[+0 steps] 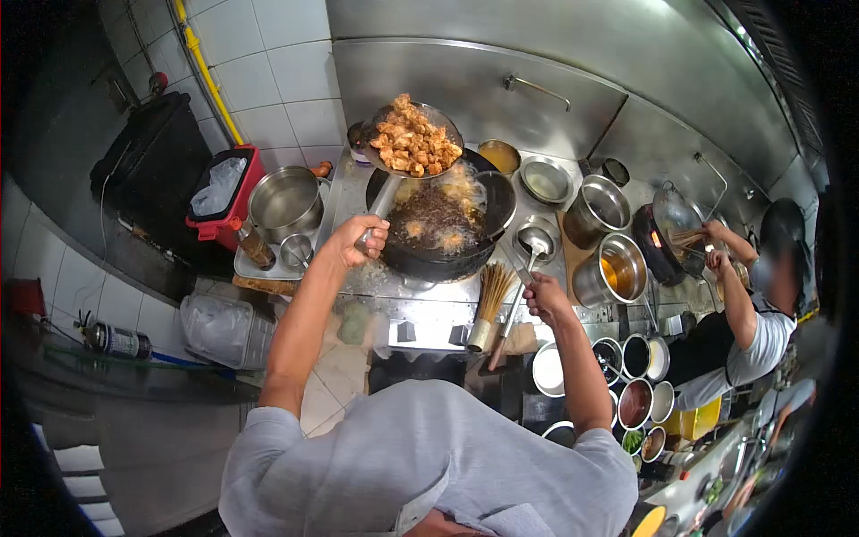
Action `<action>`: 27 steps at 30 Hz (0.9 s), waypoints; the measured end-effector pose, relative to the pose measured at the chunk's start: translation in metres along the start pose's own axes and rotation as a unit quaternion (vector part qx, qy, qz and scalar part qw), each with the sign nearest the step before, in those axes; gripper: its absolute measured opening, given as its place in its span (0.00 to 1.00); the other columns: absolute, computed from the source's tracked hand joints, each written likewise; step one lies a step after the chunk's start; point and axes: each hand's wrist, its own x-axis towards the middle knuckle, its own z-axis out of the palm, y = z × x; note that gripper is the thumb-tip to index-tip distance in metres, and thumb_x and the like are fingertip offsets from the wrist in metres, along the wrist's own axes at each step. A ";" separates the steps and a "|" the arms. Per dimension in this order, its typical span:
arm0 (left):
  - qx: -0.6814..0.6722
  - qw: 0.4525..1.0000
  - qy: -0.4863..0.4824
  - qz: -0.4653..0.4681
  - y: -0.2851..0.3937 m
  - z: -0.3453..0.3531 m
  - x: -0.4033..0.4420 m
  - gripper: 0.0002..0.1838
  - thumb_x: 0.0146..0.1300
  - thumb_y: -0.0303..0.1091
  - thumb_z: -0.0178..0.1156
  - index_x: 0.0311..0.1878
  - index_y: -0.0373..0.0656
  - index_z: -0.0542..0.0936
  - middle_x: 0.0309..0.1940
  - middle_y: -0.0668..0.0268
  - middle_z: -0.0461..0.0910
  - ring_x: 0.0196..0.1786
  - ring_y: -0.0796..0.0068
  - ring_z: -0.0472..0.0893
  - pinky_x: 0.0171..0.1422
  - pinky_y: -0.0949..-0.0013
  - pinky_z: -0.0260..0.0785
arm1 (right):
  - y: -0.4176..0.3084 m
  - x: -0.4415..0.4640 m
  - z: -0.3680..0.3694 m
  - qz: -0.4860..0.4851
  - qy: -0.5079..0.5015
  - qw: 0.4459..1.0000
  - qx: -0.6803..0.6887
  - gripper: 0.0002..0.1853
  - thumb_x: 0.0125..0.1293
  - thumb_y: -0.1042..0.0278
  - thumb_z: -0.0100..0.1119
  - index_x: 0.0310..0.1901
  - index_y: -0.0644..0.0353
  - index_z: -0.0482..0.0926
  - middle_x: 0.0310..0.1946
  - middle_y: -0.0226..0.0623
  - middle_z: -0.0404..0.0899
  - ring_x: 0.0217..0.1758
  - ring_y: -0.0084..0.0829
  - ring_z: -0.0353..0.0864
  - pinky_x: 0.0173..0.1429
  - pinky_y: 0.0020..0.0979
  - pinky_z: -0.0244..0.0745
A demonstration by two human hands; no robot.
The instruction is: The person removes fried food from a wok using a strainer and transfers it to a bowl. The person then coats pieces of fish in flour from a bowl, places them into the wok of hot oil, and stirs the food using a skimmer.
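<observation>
Our left hand (361, 240) gripped a strainer (450, 123) of fried pieces (413, 143) above the wok (428, 267); our right hand (545, 297) curled round a ladle (534, 242), bare counter (350, 195) along the wok's left rim

Light grey shirt (385, 456), short sleeves (259, 447), open collar (516, 521), bare hands (360, 240)

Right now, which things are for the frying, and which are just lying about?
In use:
skimmer in the left hand
browned fried pieces
wok of bubbling oil
perhaps the ladle beside the right hand

Seemingly just lying about:
bamboo brush
bottle
red tub
</observation>
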 end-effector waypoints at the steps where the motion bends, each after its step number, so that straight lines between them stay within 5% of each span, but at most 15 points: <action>1: 0.000 1.000 0.004 0.003 0.002 0.000 -0.001 0.10 0.68 0.32 0.56 0.30 0.50 0.67 0.20 0.78 0.66 0.15 0.87 0.64 0.19 0.76 0.55 | -0.002 -0.003 0.005 -0.001 -0.001 1.000 -0.001 0.16 0.71 0.75 0.44 0.59 0.58 0.66 0.21 0.26 0.67 0.14 0.16 0.58 0.15 0.22 0.58; 4: -0.003 1.000 -0.008 -0.009 0.007 -0.003 0.000 0.11 0.68 0.32 0.55 0.29 0.50 0.66 0.20 0.78 0.66 0.15 0.88 0.65 0.19 0.76 0.55 | -0.003 0.000 0.017 0.090 -0.075 0.985 0.128 0.17 0.71 0.77 0.42 0.60 0.57 0.62 0.24 0.27 0.69 0.14 0.15 0.56 0.16 0.19 0.58; 5: -0.003 1.000 -0.007 -0.008 0.007 -0.004 0.000 0.11 0.68 0.32 0.55 0.29 0.50 0.66 0.20 0.78 0.66 0.15 0.88 0.65 0.19 0.76 0.55 | 0.003 0.004 0.025 0.102 -0.054 0.978 0.174 0.11 0.72 0.77 0.41 0.53 0.56 0.65 0.24 0.27 0.69 0.14 0.14 0.56 0.16 0.18 0.56; 7: -0.001 1.000 -0.008 -0.012 0.008 -0.006 0.000 0.11 0.68 0.32 0.55 0.29 0.50 0.66 0.20 0.78 0.67 0.15 0.88 0.66 0.19 0.77 0.56 | 0.024 0.032 0.031 0.112 -0.075 0.948 0.287 0.05 0.72 0.77 0.39 0.44 0.55 0.65 0.24 0.27 0.68 0.15 0.14 0.56 0.16 0.18 0.55; 13: -0.007 1.000 0.009 0.001 0.005 0.001 -0.008 0.11 0.69 0.32 0.54 0.29 0.49 0.66 0.19 0.77 0.67 0.15 0.87 0.66 0.17 0.76 0.57 | 0.031 0.086 0.064 0.102 -0.134 0.908 0.383 0.05 0.72 0.79 0.41 0.40 0.55 0.64 0.24 0.27 0.66 0.16 0.15 0.54 0.16 0.17 0.53; 27: 0.005 0.999 0.034 0.002 -0.025 -0.025 -0.021 0.11 0.68 0.33 0.54 0.28 0.50 0.67 0.19 0.77 0.66 0.16 0.86 0.65 0.18 0.76 0.55 | 0.045 0.053 0.076 0.028 -0.126 0.940 0.316 0.05 0.73 0.75 0.43 0.43 0.51 0.65 0.23 0.24 0.64 0.15 0.15 0.54 0.13 0.17 0.49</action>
